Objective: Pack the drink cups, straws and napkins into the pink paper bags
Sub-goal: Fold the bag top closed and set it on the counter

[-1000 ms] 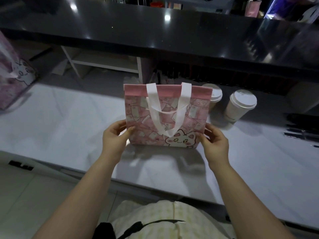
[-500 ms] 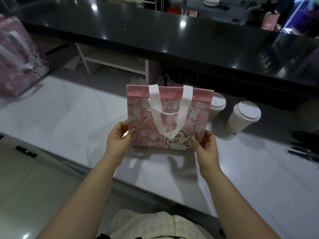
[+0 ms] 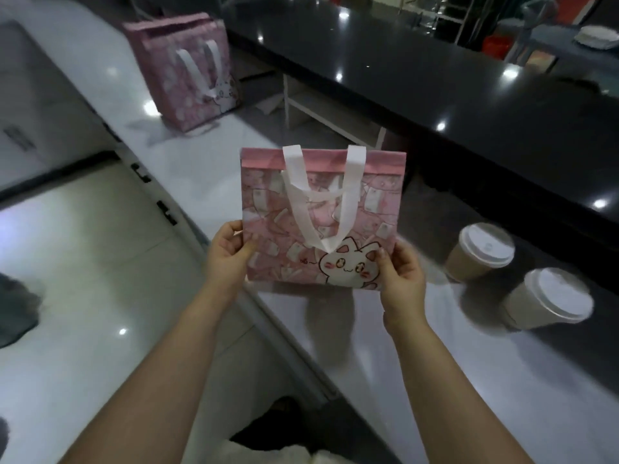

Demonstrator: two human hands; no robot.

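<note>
The left grip [image 3: 231,252] and right grip [image 3: 400,276] each pinch a lower corner of the flat pink bag [image 3: 321,222], held upright above the counter [image 3: 435,346]. To its right stand the nearer cup [image 3: 549,298] and the farther cup [image 3: 480,251], both lidded. A second pink bag [image 3: 191,72] stands far left.

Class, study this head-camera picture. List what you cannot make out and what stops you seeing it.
1. Inside of the held pink bag: head view, its front panel faces the camera.
2. Fingers of the left hand and right hand behind that bag: covered by it.
3. Contents of the near cup and far cup: lids cover them.
4. The second pink bag, far left: blur smears its print; inside unseen.
</note>
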